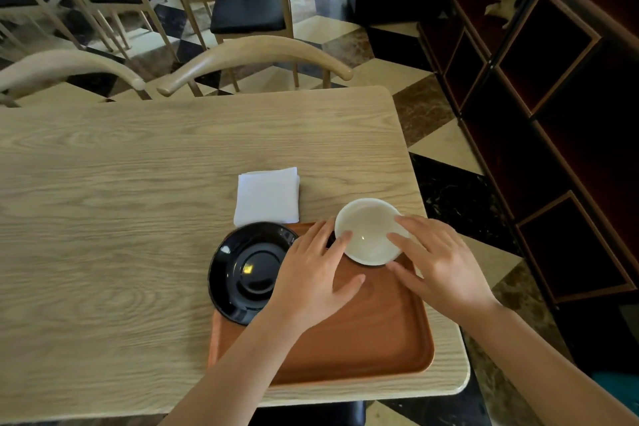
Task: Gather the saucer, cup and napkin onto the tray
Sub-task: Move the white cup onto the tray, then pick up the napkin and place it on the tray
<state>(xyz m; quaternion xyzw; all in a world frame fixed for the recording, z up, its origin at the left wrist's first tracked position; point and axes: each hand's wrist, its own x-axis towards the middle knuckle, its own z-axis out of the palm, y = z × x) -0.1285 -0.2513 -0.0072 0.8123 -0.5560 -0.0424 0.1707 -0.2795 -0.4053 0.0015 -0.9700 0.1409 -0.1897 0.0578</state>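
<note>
A brown wooden tray [373,339] lies at the table's near right corner. A glossy black saucer [247,270] rests on the tray's left part, overhanging its left and far rims. A white cup [370,230] with a pale inside stands at the tray's far right corner. My left hand [318,273] touches the cup's left rim with a fingertip, its fingers spread. My right hand [439,263] cups the right side of the cup, fingers on its rim and wall. A folded white napkin [267,196] lies on the bare table just beyond the saucer.
The light wood table [121,218] stretches left and away. Two curved chair backs [256,55] stand at its far edge, with more chairs behind. A dark shelf unit [553,114] runs along the right, across a tiled floor gap.
</note>
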